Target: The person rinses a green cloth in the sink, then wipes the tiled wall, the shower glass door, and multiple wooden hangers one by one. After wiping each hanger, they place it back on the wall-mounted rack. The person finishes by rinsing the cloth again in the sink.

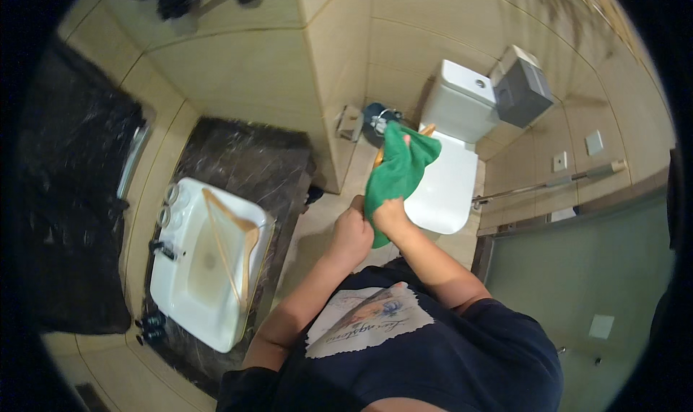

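Note:
A green cloth or small garment (403,168) is bunched up in front of me, above the floor and partly over the toilet in the view. Pieces of a wooden hanger (429,130) stick out past its upper right and left edges. My left hand (353,230) is closed in a fist on the cloth's lower left edge. My right hand (391,215) reaches into the cloth from below, its fingers mostly covered; a small pink spot at the top may be a fingertip. Another wooden hanger (250,239) lies across the white washbasin (168,298), at my left.
The dark marble counter (243,141) surrounds the basin, with a black tap (164,249). A white toilet (446,190) with its lid down stands ahead to the right. A dark bin (373,125) is beside it. A frosted glass panel (574,282) and metal bar (541,187) are at right.

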A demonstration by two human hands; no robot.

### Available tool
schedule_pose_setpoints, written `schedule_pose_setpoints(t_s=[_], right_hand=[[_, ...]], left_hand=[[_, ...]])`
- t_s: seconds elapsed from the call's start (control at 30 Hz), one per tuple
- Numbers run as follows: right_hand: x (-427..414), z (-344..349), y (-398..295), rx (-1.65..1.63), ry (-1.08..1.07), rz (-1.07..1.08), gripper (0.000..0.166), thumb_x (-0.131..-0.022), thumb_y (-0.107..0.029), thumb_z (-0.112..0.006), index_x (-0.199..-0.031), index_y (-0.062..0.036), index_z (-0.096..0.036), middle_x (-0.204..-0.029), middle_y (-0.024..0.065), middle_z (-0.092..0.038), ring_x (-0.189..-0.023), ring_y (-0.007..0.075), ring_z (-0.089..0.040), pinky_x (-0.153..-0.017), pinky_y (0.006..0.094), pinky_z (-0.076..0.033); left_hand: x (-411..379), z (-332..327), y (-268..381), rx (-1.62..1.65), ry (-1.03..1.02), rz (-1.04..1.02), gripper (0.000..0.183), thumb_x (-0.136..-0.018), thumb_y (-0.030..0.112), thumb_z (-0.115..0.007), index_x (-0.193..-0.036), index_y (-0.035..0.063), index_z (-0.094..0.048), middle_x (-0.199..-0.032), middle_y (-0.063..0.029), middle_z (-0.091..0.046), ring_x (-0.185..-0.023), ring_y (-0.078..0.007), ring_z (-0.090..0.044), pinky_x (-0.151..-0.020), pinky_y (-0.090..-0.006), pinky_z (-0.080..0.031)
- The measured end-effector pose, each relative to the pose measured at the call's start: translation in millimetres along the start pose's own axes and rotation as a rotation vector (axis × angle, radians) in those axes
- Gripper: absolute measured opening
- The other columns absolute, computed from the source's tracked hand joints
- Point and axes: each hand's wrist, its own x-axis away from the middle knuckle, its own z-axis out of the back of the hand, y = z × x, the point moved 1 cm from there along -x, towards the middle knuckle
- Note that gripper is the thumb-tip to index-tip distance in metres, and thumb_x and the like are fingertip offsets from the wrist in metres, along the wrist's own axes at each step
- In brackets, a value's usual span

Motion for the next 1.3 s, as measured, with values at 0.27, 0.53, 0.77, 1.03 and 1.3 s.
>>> schedule_pose_setpoints(t_s=[0.27,0.53,0.77,1.03,1.3], right_hand=[[-73,146,77,0.139,0.273,0.243,0.018,-0.076,-0.015,-0.061,-0.092,-0.0054,-0.062,-0.097,0.0117,-0.061,-0.096,0.0363,-0.053,-0.090,0.0469,-0.038],[-94,216,120,0.182,0.200,0.291,0.015,-0.073,-0.020,-0.067,-0.083,-0.0097,-0.063,-0.087,0.0075,-0.063,-0.082,0.0311,-0.058,-0.078,0.0425,-0.041],[-115,252,159,0.105,0.092,0.215,0.025,-0.070,-0.029,-0.072,-0.087,-0.0127,-0.065,-0.088,0.0065,-0.061,-0.087,0.0325,-0.056,-0.081,0.0435,-0.040],[-122,267,248,0.019,0.345,-0.044,0.020,-0.088,-0.013,-0.058,-0.106,-0.0052,-0.059,-0.111,0.0144,-0.053,-0.103,0.0304,-0.050,-0.092,0.0377,-0.040],[-154,238,236,-1.190,0.737,-0.657,0.029,-0.100,-0.028,-0.048,-0.101,-0.0021,-0.060,-0.097,0.0107,-0.064,-0.081,0.0228,-0.064,-0.072,0.0372,-0.054]], left_hand=[[-41,-59,69,0.073,-0.183,-0.063,0.023,-0.102,0.021,-0.045,-0.091,0.0024,-0.053,-0.064,-0.0084,-0.050,-0.058,-0.0190,-0.051,-0.054,-0.0318,-0.040],[-89,-140,99,0.116,-0.260,0.071,0.027,-0.104,0.024,-0.043,-0.088,0.0044,-0.052,-0.060,0.0032,-0.043,-0.052,-0.0055,-0.040,-0.048,-0.0240,-0.033],[-94,-161,117,0.188,-0.222,0.145,0.028,-0.104,0.027,-0.042,-0.090,0.0059,-0.053,-0.061,0.0048,-0.041,-0.051,-0.0044,-0.035,-0.046,-0.0216,-0.029],[-86,-128,132,0.451,-0.253,0.364,0.030,-0.105,0.031,-0.041,-0.090,0.0072,-0.052,-0.061,0.0039,-0.042,-0.051,-0.0043,-0.035,-0.047,-0.0214,-0.029],[-113,-145,110,0.716,-0.216,0.447,0.035,-0.105,0.040,-0.036,-0.093,0.0095,-0.049,-0.059,0.0034,-0.038,-0.043,-0.0045,-0.029,-0.038,-0.0211,-0.023]])
